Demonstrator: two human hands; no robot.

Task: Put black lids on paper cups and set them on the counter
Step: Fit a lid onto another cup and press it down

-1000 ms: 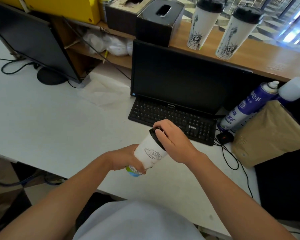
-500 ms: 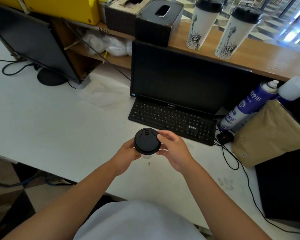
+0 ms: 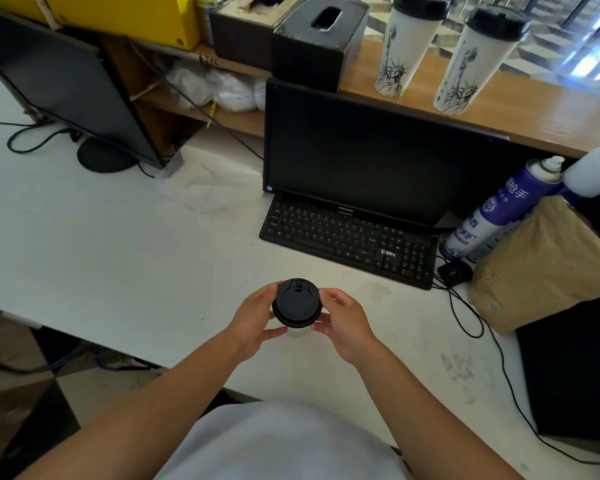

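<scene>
So the white counter is taking up most of the view, with a dark monitor and keyboard sitting in the middle of it, and the raised wooden counter running behind the monitor. Two finished cups are already standing up there with lids on, so this looks like cup number three.

Down in front, the person is holding a paper cup upright above the white counter, near its front edge. You're looking almost straight down at it, so mostly just the black lid is showing. The left hand is wrapping around the left side and the right hand is gripping the right side, fingers curled around the lid's rim.

My guess is they're pressing or checking the lid's seat all the way around. Can't tell if it's fully snapped on. Next up would be carrying it up over the monitor and parking it beside the other two, keeping it upright and clear of them.
</scene>
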